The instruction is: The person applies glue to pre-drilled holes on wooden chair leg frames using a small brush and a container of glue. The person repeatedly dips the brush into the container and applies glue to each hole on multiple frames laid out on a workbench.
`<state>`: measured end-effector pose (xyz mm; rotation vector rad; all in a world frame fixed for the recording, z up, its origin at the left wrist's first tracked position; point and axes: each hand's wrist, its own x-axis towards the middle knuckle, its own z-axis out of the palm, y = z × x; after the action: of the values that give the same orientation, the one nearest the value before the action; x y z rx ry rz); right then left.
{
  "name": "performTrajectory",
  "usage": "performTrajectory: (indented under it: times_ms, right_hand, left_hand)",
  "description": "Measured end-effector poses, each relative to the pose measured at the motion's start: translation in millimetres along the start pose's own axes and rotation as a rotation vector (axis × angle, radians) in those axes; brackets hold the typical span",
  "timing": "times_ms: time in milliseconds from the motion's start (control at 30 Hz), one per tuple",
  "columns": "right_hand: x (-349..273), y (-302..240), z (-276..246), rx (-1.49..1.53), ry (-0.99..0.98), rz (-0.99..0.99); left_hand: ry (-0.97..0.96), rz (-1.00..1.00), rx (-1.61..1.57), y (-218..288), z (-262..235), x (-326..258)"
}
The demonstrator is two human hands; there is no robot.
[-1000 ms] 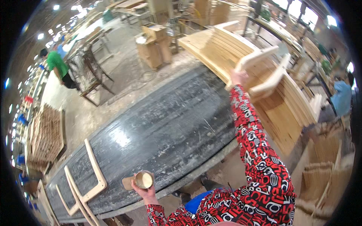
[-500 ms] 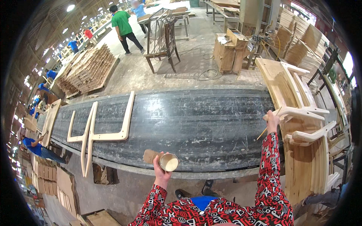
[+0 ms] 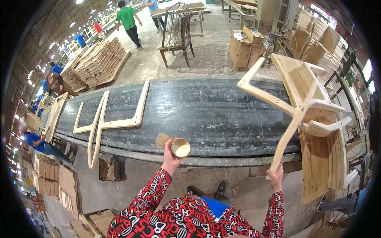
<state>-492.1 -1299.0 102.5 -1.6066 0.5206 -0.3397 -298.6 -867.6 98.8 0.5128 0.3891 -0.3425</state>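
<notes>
My left hand (image 3: pixel 170 158) grips a round cup (image 3: pixel 181 148) of cream-coloured liquid over the near edge of the dark conveyor belt (image 3: pixel 206 115). Beside the cup, at my fingers, is a flat brown piece (image 3: pixel 162 139) that I cannot identify. My right hand (image 3: pixel 276 177) is closed around the lower end of a pale wooden chair frame (image 3: pixel 289 126). This branched frame is tilted up over the belt's right end. Whether a thin stick is also in that hand does not show. Similar wooden chair frames (image 3: pixel 119 123) lie on the belt's left part.
A wooden board (image 3: pixel 313 174) with more chair frame parts (image 3: pixel 327 129) stands at the right. Beyond the belt are a dark chair (image 3: pixel 176 43), a wooden box (image 3: pixel 244 51) and stacked slats (image 3: pixel 95 63). A person in green (image 3: pixel 127 20) walks there; another in blue (image 3: pixel 35 141) works at the left.
My right hand has come down and nearer, lifting a chair frame from the pile at the right. Earlier it held a thin stick there. My left hand keeps the cup; the view has shifted slightly.
</notes>
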Motion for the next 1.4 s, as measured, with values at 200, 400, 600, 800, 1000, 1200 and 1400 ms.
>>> performTrajectory:
  times_ms: [200,400,600,800,1000,1200,1400]
  right_hand:
    - [-37,35,-3,-0.083,-0.305,0.136]
    - [-33,80,11,-0.348,-0.606,0.091]
    - [3,79,71,-0.468,-0.883,-0.055]
    - [31,92,123,-0.762,-1.017,-0.087]
    - [5,82,169,-0.729,-0.961,-0.061]
    - [7,109,173,-0.73,-0.849,-0.135]
    - [15,75,177,-0.865,-0.814,-0.109]
  left_hand:
    - [0.078,0.027,-0.082,-23,-4,-11]
    - [0.322,0.19,-0.049,-27,-15,-32]
    - [0.302,0.283,0.09,-15,-25,-25]
    - [-0.014,-0.035,0.213,-116,66,61]
    - [0.035,-0.084,0.375,-225,87,135]
    - [0.092,-0.329,0.569,-250,88,176]
    - [-0.032,0.254,1.377,-139,34,119]
